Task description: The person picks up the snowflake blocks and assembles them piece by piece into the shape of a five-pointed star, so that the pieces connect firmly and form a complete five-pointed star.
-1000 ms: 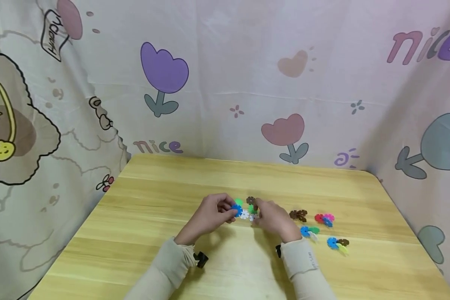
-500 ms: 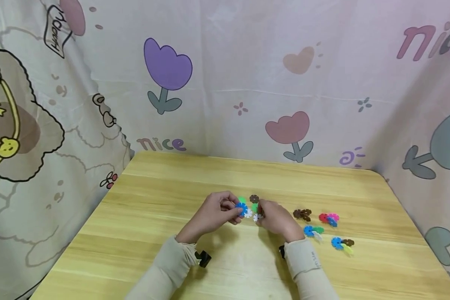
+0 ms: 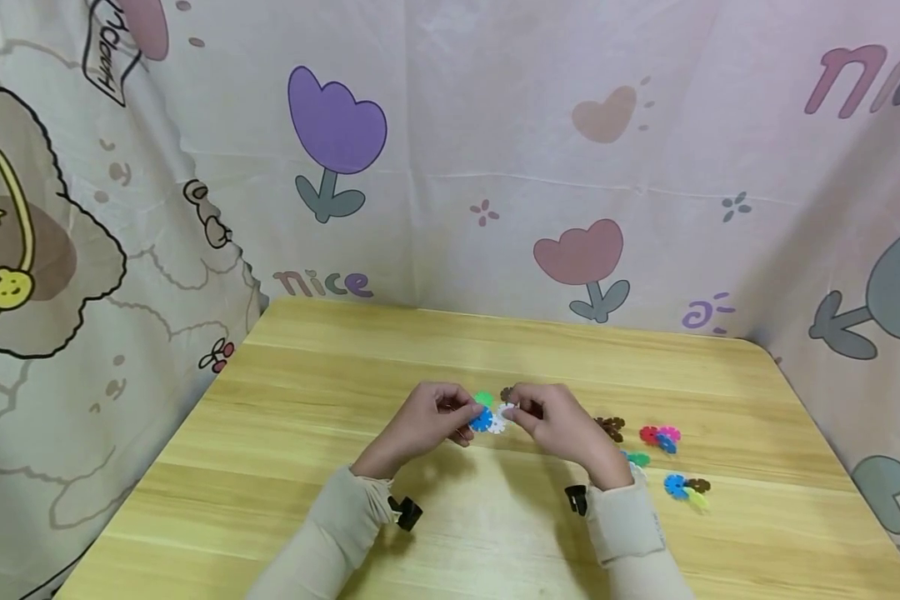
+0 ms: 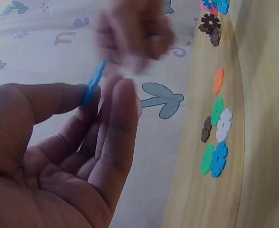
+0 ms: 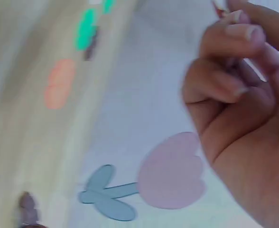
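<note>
Left hand [image 3: 423, 425]: thumb and forefinger pinch a blue disc [image 4: 94, 81], raised above the desk [image 3: 330, 358]. Right hand [image 3: 562, 425]: thumb and forefinger pinch a white disc [image 3: 507, 412], near the left hand; the hand is blurred in the left wrist view, and the right wrist view catches only a sliver at its fingertips, colour unclear. Flat on the desk, left wrist view: second blue disc [image 4: 219, 160] just beside a green disc [image 4: 207, 159]; second white disc [image 4: 224, 126], second green disc [image 4: 217, 111] and brown disc [image 4: 206, 129] close together; orange disc [image 4: 218, 81] a little apart. Head view, right side: brown cluster [image 3: 612, 428], red-pink-blue cluster [image 3: 661, 437], blue-brown-yellow cluster [image 3: 678, 487]; blue-green cluster [image 3: 637, 458] partly hidden by the right wrist.
</note>
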{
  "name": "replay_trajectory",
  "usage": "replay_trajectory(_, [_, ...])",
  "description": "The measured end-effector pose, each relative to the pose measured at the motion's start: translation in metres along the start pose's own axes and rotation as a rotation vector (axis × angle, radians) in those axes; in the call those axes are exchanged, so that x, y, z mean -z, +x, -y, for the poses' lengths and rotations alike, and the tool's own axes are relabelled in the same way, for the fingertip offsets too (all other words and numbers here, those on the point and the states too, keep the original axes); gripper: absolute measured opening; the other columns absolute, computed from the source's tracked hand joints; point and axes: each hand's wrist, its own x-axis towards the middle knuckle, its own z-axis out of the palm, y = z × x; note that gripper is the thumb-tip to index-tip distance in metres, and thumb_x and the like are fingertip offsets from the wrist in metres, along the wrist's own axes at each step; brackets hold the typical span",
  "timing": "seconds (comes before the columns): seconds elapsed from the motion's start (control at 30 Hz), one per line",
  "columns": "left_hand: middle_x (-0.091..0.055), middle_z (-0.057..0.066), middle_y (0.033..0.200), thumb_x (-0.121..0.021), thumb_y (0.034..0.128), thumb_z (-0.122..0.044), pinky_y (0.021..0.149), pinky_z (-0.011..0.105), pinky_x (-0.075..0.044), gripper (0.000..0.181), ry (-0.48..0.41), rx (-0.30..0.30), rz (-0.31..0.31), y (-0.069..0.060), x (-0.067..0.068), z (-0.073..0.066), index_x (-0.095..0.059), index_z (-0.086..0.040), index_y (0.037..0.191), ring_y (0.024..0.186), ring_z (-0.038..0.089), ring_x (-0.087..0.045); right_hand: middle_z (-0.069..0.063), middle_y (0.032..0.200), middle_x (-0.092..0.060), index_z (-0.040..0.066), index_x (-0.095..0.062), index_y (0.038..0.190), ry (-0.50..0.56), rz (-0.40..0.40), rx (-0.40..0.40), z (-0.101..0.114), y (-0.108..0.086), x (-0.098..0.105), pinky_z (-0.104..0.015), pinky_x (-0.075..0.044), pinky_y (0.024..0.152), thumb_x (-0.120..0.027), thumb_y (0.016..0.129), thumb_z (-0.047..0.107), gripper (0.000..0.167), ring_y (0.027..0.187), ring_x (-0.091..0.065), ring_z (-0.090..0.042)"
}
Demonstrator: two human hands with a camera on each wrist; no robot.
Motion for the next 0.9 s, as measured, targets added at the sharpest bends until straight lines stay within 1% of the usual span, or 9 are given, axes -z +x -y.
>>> replay_trajectory(0.03, [-0.07,0.015,0.084,-0.065,0.1031,-0.009,0.068,0.036,-0.064,0.016,0.007,0.003,-0.009,0.0,0.0,0.0,-0.068,0.007,0.103,0.07,0.022,-0.069,0.007,0.067,-0.051,0.014,-0.067,0.084,0.019,-0.025,0.031,0.004,0.0,0.001,-0.023,-0.039,0.052,-0.072,0.097,0.005,0.017,0.056,-0.044,-0.006])
replay_trajectory(0.1, [-0.069,0.013,0.082,-0.065,0.1036,-0.009,0.066,0.035,-0.063,0.017,0.006,0.012,-0.026,0.0,0.001,0.0,-0.068,0.007,0.103,0.068,0.018,-0.066,0.008,0.067,-0.054,0.016,-0.069,0.088,0.046,-0.053,0.065,0.011,0.0,0.003,-0.023,-0.041,0.048,-0.072,0.097,0.004,0.016,0.054,-0.048,-0.007])
replay_trajectory(0.23, [-0.07,0.013,0.08,-0.062,0.1046,-0.007,0.065,0.034,-0.063,0.016,-0.021,0.03,-0.04,0.001,0.001,0.0,-0.066,0.008,0.104,0.065,0.015,-0.066,0.005,0.069,-0.06,0.013,-0.071,0.095,0.105,-0.043,0.063,0.017,-0.001,0.003,-0.025,-0.046,0.044,-0.068,0.099,0.003,0.012,0.053,-0.06,-0.017])
replay_trajectory(0.3, [-0.07,0.012,0.079,-0.061,0.1049,-0.007,0.065,0.035,-0.063,0.015,-0.036,0.03,-0.044,0.002,0.0,0.0,-0.065,0.008,0.103,0.065,0.016,-0.067,0.004,0.071,-0.062,0.011,-0.071,0.094,0.114,-0.039,0.06,0.018,-0.001,0.002,-0.026,-0.047,0.044,-0.067,0.1,0.002,0.011,0.055,-0.064,-0.021])
replay_trajectory(0.47, [-0.071,0.011,0.079,-0.061,0.105,-0.007,0.065,0.036,-0.063,0.016,-0.066,0.036,-0.059,0.002,0.0,-0.001,-0.066,0.008,0.103,0.065,0.017,-0.069,0.004,0.073,-0.064,0.011,-0.071,0.092,0.127,-0.052,0.085,0.017,-0.001,0.0,-0.027,-0.05,0.045,-0.067,0.1,0.001,0.013,0.057,-0.066,-0.024])
replay_trajectory(0.57, [-0.072,0.011,0.079,-0.062,0.1048,-0.008,0.065,0.035,-0.063,0.017,-0.079,0.043,-0.061,0.002,0.0,-0.001,-0.066,0.009,0.103,0.065,0.017,-0.07,0.006,0.071,-0.063,0.011,-0.071,0.091,0.117,-0.065,0.118,0.018,-0.002,0.0,-0.027,-0.05,0.044,-0.067,0.1,0.0,0.014,0.054,-0.064,-0.02])
replay_trajectory(0.73, [-0.072,0.011,0.08,-0.063,0.1046,-0.009,0.065,0.036,-0.064,0.018,-0.089,0.043,-0.06,0.001,0.0,-0.002,-0.066,0.008,0.103,0.066,0.017,-0.07,0.007,0.068,-0.058,0.013,-0.069,0.088,0.056,-0.095,0.188,0.022,-0.002,0.001,-0.025,-0.049,0.042,-0.068,0.099,-0.002,0.018,0.052,-0.058,-0.007])
replay_trajectory(0.9, [-0.072,0.012,0.079,-0.063,0.1043,-0.009,0.065,0.035,-0.063,0.017,-0.099,0.045,-0.061,0.001,0.0,-0.003,-0.066,0.008,0.103,0.065,0.017,-0.07,0.008,0.066,-0.057,0.014,-0.068,0.087,0.009,-0.106,0.22,0.024,-0.001,0.001,-0.024,-0.048,0.043,-0.068,0.098,-0.002,0.019,0.051,-0.055,-0.004])
